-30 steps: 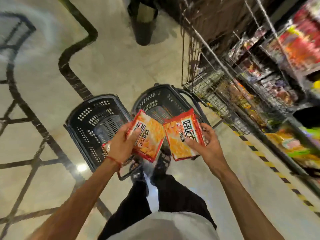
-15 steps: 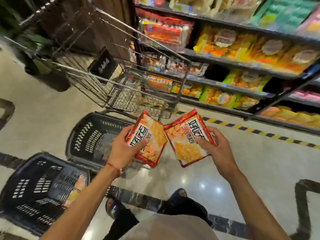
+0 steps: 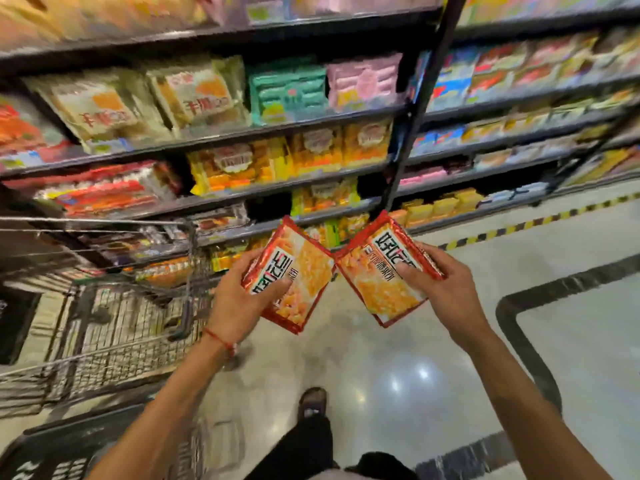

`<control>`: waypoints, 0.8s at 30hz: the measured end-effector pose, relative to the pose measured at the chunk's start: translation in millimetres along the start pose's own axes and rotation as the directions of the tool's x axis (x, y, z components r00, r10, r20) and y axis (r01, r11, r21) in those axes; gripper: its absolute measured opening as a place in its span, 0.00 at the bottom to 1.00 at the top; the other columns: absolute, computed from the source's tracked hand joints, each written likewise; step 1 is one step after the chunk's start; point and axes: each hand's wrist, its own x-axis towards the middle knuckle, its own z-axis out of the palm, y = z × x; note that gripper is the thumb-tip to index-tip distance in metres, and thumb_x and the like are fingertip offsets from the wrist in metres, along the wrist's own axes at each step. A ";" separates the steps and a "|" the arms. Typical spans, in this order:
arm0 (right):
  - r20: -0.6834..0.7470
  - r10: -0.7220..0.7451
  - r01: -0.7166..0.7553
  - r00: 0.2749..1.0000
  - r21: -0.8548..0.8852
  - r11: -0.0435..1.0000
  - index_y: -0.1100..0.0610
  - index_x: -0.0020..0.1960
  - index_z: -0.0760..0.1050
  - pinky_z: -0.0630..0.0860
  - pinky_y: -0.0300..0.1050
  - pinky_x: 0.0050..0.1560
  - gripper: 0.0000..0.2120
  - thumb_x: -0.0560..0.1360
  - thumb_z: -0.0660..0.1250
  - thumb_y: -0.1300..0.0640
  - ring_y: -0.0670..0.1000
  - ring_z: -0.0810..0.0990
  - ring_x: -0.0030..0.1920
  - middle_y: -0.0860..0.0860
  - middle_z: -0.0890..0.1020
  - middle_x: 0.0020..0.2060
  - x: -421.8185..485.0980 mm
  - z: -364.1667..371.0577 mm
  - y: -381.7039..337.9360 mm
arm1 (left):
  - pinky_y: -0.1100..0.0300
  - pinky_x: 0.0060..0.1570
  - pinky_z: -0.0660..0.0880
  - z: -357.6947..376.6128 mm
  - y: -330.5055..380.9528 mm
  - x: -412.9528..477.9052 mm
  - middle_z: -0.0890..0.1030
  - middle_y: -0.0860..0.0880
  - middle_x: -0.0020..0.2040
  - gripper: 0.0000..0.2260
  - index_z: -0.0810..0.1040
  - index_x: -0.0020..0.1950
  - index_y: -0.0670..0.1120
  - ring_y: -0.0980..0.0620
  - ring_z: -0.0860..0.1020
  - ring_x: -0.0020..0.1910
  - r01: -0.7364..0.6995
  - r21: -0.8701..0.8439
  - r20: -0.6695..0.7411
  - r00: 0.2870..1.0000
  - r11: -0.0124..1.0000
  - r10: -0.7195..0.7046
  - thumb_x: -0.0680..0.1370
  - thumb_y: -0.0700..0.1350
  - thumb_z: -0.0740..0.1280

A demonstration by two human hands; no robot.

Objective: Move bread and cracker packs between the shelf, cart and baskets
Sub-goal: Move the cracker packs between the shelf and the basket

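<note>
Shelf [image 3: 277,186] now faced, basket [image 3: 45,452] swung to near left. Left cracker pack [image 3: 304,282] pinched by left hand [image 3: 239,306], right cracker pack [image 3: 375,285] by right hand [image 3: 446,292], thumbs on top, both carried mid-air before shelf. Judged light, slick, crushable; sealed edges preferred for holding.

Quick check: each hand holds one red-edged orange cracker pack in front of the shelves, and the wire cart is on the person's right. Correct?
Not quite. The head view shows the metal wire shopping cart on the person's left, not right. The rest holds: the left hand grips one red-edged orange cracker pack and the right hand a second matching pack, before the stocked shelves.
</note>
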 end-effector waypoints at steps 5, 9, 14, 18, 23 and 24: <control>-0.101 -0.066 0.066 0.993 -0.007 0.998 0.51 0.62 0.82 0.85 0.47 0.52 0.17 0.73 0.79 0.57 0.50 0.88 0.51 0.48 0.89 0.51 66.2 -59.6 -29.1 | 0.61 0.44 0.81 66.7 54.5 93.7 0.84 0.55 0.52 0.25 0.77 0.64 0.56 0.60 0.83 0.45 -0.105 0.005 0.145 0.984 0.994 0.103 0.70 0.46 0.80; -0.178 -0.098 0.099 0.979 0.000 0.995 0.49 0.57 0.84 0.85 0.45 0.49 0.14 0.73 0.79 0.59 0.50 0.89 0.48 0.48 0.89 0.48 128.9 -100.3 -53.6 | 0.60 0.50 0.81 121.2 93.1 177.2 0.85 0.55 0.53 0.26 0.78 0.66 0.56 0.60 0.83 0.48 -0.217 -0.003 0.211 0.954 0.976 0.212 0.70 0.47 0.81; -0.245 -0.172 0.160 0.954 -0.066 0.985 0.47 0.56 0.84 0.83 0.39 0.45 0.14 0.74 0.78 0.61 0.48 0.89 0.47 0.46 0.89 0.47 204.4 -146.2 -84.4 | 0.72 0.47 0.76 186.8 145.8 264.1 0.83 0.53 0.56 0.26 0.78 0.64 0.56 0.62 0.82 0.50 -0.336 -0.025 0.256 0.908 0.941 0.331 0.69 0.45 0.81; -0.301 -0.193 0.175 0.934 -0.086 0.981 0.50 0.59 0.83 0.84 0.39 0.44 0.15 0.74 0.78 0.59 0.47 0.88 0.48 0.44 0.89 0.48 253.4 -180.2 -95.0 | 0.68 0.48 0.77 230.1 178.5 318.6 0.84 0.52 0.56 0.26 0.79 0.65 0.56 0.57 0.83 0.51 -0.357 -0.036 0.311 0.883 0.933 0.350 0.70 0.46 0.81; -0.377 -0.195 0.176 0.905 -0.085 0.981 0.50 0.62 0.82 0.85 0.44 0.48 0.18 0.74 0.78 0.56 0.48 0.88 0.51 0.45 0.88 0.51 310.2 -223.9 -85.4 | 0.72 0.45 0.76 291.5 211.4 365.5 0.84 0.56 0.51 0.24 0.80 0.62 0.53 0.65 0.82 0.45 -0.375 -0.048 0.318 0.873 0.926 0.370 0.68 0.43 0.82; -0.390 -0.200 0.180 0.899 -0.087 0.980 0.50 0.63 0.82 0.85 0.45 0.49 0.18 0.74 0.78 0.55 0.48 0.88 0.51 0.45 0.88 0.51 320.2 -233.6 -82.2 | 0.73 0.44 0.76 304.5 216.1 373.0 0.84 0.57 0.51 0.24 0.80 0.62 0.53 0.66 0.81 0.44 -0.379 -0.045 0.320 0.871 0.924 0.373 0.68 0.43 0.82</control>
